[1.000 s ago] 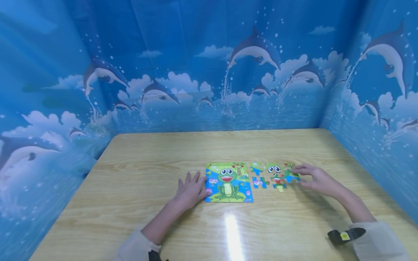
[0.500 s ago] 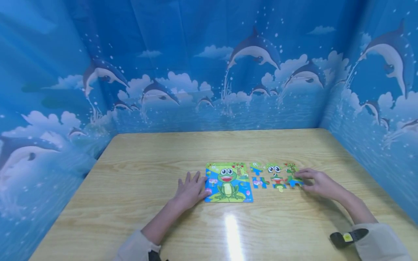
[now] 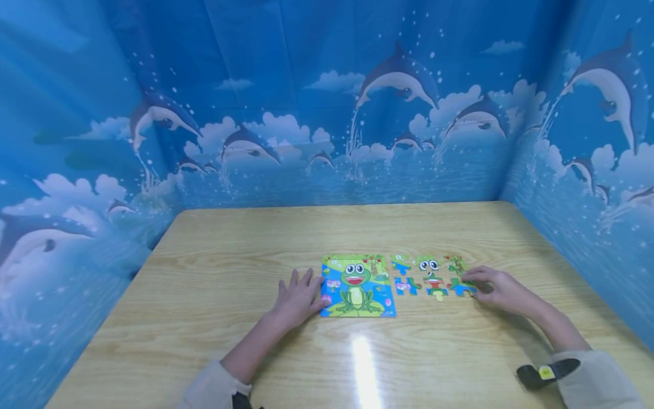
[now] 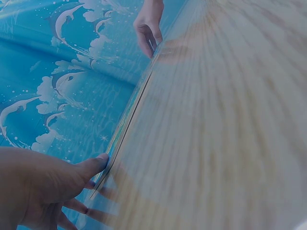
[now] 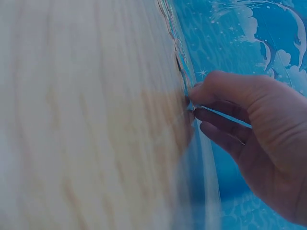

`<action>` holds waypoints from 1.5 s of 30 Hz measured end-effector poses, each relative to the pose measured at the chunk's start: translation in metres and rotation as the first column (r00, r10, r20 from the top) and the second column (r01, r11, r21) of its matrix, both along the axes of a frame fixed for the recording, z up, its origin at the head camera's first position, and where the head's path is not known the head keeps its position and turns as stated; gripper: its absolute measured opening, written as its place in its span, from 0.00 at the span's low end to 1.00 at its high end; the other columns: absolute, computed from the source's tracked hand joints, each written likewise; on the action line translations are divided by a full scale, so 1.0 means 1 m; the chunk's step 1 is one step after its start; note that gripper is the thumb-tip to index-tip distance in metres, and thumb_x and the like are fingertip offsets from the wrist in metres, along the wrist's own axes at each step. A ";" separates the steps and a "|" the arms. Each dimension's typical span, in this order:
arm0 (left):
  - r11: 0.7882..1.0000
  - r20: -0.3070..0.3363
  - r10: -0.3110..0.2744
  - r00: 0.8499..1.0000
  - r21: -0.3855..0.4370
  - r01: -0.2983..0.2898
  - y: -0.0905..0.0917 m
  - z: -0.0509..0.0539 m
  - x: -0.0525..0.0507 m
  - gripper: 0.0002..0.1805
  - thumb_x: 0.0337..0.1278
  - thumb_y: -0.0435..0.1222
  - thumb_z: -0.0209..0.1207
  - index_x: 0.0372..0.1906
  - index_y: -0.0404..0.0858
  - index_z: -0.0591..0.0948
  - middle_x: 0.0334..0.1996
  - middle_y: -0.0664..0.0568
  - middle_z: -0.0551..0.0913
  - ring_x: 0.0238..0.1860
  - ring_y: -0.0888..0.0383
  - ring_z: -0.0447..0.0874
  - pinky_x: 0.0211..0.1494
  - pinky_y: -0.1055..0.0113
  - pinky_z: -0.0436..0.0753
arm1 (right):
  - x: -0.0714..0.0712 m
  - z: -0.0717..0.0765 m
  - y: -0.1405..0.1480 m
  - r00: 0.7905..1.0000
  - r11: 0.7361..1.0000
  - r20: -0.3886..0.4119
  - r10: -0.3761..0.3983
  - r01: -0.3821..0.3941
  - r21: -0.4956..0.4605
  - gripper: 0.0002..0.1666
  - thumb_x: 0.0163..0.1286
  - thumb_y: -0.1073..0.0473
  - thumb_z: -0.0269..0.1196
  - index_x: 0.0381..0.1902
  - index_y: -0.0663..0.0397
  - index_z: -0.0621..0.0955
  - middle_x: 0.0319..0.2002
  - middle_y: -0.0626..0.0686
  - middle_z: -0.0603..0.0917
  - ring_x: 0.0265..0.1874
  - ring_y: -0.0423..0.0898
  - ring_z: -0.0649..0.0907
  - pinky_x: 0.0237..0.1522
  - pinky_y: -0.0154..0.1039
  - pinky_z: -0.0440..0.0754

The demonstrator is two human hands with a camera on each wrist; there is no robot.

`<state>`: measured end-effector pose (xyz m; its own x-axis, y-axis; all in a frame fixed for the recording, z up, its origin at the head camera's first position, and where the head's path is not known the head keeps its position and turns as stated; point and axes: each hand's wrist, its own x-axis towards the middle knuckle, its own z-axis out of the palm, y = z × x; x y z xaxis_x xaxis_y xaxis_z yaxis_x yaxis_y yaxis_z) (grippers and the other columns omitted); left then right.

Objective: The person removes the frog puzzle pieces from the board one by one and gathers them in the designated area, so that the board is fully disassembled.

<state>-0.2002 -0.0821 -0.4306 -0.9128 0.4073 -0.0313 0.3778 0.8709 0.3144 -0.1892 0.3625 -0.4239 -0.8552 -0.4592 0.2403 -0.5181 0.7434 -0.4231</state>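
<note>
A square frog puzzle board (image 3: 357, 292) lies at the middle of the table. My left hand (image 3: 298, 298) rests at its left edge with spread fingers, the thumb touching the board; the left wrist view shows this thumb (image 4: 96, 165) at the edge. Right of the board lie loose jigsaw pieces in two rows. My right hand (image 3: 503, 289) pinches a blue and green puzzle piece (image 3: 460, 288) at the lower right end of the rows, flat on or just above the table. In the right wrist view, thumb and fingertips of the right hand (image 5: 254, 120) meet at that piece's thin edge.
Other pieces nearby are a frog-eyes piece (image 3: 428, 264), a red-mouth piece (image 3: 436, 287), a blue corner piece (image 3: 401, 264), a pink-flower piece (image 3: 406, 286) and a tree piece (image 3: 453, 263). A dolphin-print curtain (image 3: 317, 113) surrounds the wooden table (image 3: 230, 238).
My right hand has moved a little right and toward me, and the piece in its fingers has shifted with it, away from the tree piece. The left hand has stayed still.
</note>
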 end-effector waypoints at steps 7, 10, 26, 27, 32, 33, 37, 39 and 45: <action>1.000 -0.002 -0.005 1.000 0.003 0.005 0.000 0.000 0.001 0.33 0.59 0.55 0.51 0.64 0.42 0.67 0.66 0.35 0.57 0.64 0.29 0.45 0.57 0.30 0.48 | 0.001 -0.002 0.002 1.000 1.000 -0.006 0.016 -0.016 -0.022 0.21 0.47 0.72 0.68 0.43 0.65 0.81 0.44 0.62 0.78 0.44 0.64 0.76 0.43 0.58 0.74; 1.000 -0.005 -0.009 1.000 0.003 0.009 -0.001 0.000 0.001 0.33 0.59 0.55 0.51 0.64 0.42 0.67 0.66 0.35 0.57 0.64 0.29 0.46 0.57 0.30 0.48 | 0.001 -0.004 0.004 1.000 1.000 -0.008 0.012 -0.013 -0.018 0.21 0.48 0.71 0.68 0.44 0.64 0.81 0.45 0.61 0.78 0.45 0.63 0.76 0.44 0.56 0.74; 1.000 -0.008 -0.011 1.000 -0.003 0.011 -0.001 0.001 0.000 0.32 0.59 0.56 0.51 0.64 0.42 0.67 0.66 0.35 0.57 0.64 0.29 0.46 0.57 0.30 0.49 | -0.001 -0.009 0.010 1.000 0.998 0.010 0.026 -0.025 -0.052 0.20 0.53 0.66 0.68 0.46 0.61 0.81 0.48 0.59 0.78 0.47 0.58 0.75 0.50 0.23 0.64; 1.000 -0.008 -0.011 1.000 -0.003 0.011 -0.001 0.001 0.000 0.32 0.59 0.56 0.51 0.64 0.42 0.67 0.66 0.35 0.57 0.64 0.29 0.46 0.57 0.30 0.49 | -0.001 -0.009 0.010 1.000 0.998 0.010 0.027 -0.026 -0.052 0.20 0.53 0.66 0.68 0.46 0.61 0.81 0.48 0.59 0.78 0.47 0.58 0.75 0.50 0.23 0.64; 1.000 -0.010 -0.011 1.000 0.000 0.011 -0.001 0.001 0.001 0.33 0.59 0.55 0.51 0.64 0.42 0.67 0.66 0.35 0.57 0.64 0.29 0.46 0.57 0.30 0.49 | 0.000 -0.008 0.010 1.000 0.998 0.016 0.027 -0.026 -0.058 0.20 0.53 0.66 0.68 0.46 0.61 0.81 0.48 0.59 0.78 0.47 0.58 0.75 0.50 0.25 0.66; 1.000 -0.010 -0.010 1.000 -0.001 0.010 -0.001 0.001 0.001 0.33 0.59 0.56 0.51 0.64 0.42 0.67 0.66 0.35 0.57 0.64 0.29 0.46 0.57 0.30 0.49 | 0.000 -0.008 0.010 0.999 0.998 0.020 0.025 -0.024 -0.060 0.20 0.53 0.66 0.68 0.46 0.61 0.81 0.48 0.59 0.78 0.47 0.58 0.75 0.50 0.26 0.67; 1.000 -0.012 -0.010 1.000 0.000 0.010 -0.001 0.001 0.001 0.33 0.59 0.56 0.51 0.64 0.42 0.67 0.66 0.35 0.57 0.64 0.29 0.46 0.57 0.30 0.49 | -0.001 -0.008 0.011 0.999 0.998 0.030 0.020 -0.019 -0.056 0.20 0.54 0.66 0.67 0.47 0.60 0.81 0.49 0.59 0.78 0.48 0.58 0.74 0.50 0.28 0.68; 1.000 -0.009 -0.009 1.000 0.001 0.009 0.000 0.001 0.001 0.33 0.59 0.56 0.51 0.64 0.42 0.67 0.66 0.35 0.57 0.64 0.29 0.46 0.58 0.30 0.49 | -0.002 -0.009 0.012 0.999 0.998 0.032 0.013 -0.012 -0.056 0.20 0.54 0.66 0.67 0.47 0.59 0.81 0.49 0.59 0.78 0.48 0.57 0.74 0.50 0.26 0.67; 1.000 -0.009 -0.010 1.000 -0.002 0.010 0.000 0.001 0.001 0.33 0.59 0.56 0.51 0.64 0.42 0.67 0.66 0.35 0.57 0.64 0.29 0.46 0.57 0.30 0.49 | -0.001 -0.009 0.011 0.999 0.999 0.039 -0.009 0.011 -0.048 0.20 0.55 0.66 0.67 0.48 0.58 0.81 0.49 0.58 0.78 0.49 0.52 0.74 0.50 0.27 0.66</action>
